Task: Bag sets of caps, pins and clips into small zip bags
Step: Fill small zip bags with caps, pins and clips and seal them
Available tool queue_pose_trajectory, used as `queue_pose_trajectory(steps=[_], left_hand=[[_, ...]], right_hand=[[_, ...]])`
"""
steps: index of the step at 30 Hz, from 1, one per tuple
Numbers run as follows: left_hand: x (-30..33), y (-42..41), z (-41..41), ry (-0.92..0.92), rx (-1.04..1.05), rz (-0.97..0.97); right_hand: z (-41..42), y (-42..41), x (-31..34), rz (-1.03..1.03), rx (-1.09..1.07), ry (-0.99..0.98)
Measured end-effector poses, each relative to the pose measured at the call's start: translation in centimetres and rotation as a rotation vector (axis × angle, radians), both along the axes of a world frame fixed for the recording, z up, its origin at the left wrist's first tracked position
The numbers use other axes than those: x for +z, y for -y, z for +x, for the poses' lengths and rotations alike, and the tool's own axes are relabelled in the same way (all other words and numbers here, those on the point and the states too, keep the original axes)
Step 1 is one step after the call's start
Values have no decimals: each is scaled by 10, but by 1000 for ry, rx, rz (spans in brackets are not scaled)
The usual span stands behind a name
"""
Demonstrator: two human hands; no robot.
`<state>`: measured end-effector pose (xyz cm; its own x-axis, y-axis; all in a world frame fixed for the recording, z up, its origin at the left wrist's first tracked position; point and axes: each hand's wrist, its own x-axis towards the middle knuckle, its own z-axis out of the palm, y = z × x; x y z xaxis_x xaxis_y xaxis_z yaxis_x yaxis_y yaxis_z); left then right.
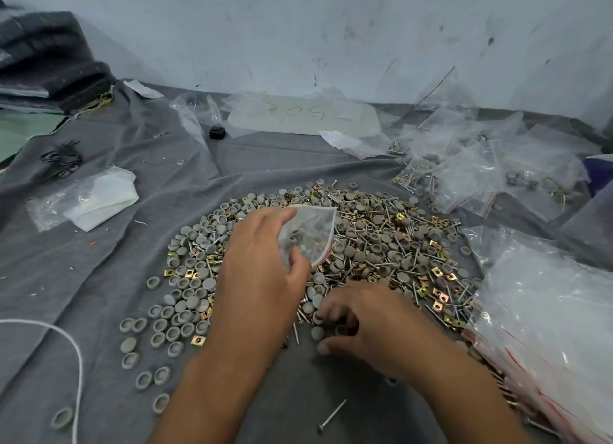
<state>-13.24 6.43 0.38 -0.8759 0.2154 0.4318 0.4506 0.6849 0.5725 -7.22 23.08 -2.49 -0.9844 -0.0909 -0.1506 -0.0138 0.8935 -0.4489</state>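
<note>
While left hand (262, 254) holds one zip bag (310, 236), right hand (371, 327) picks caps (318, 332).

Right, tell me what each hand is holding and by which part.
The left hand pinches the small zip bag by its left edge. The right hand has its fingers curled among loose caps; whether it holds one cannot be told.

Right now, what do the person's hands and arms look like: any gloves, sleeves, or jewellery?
Both are bare. The left hand and right hand wear no gloves, and no rings or watch show. The forearms are uncovered down to the picture's edge, with no sleeve in view.
</note>
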Motion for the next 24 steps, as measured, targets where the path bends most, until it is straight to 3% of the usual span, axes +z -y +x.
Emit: queue_pose_trajectory(steps=[4, 13, 16, 19, 24], left_hand=[[1, -3, 2, 15, -21, -15], [0, -2, 1, 30, -26, -34], [-1, -2, 0, 28, -32, -57], [-1, -2, 1, 26, -50, -59], [-1, -3, 3, 19, -73, -58]], right_hand=[[2, 18, 0, 158, 47, -93], [9, 30, 3, 117, 37, -220], [7, 20, 4, -77, -27, -307], [1, 7, 10, -338, -117, -554], [-5, 9, 16, -366, -160, -905]])
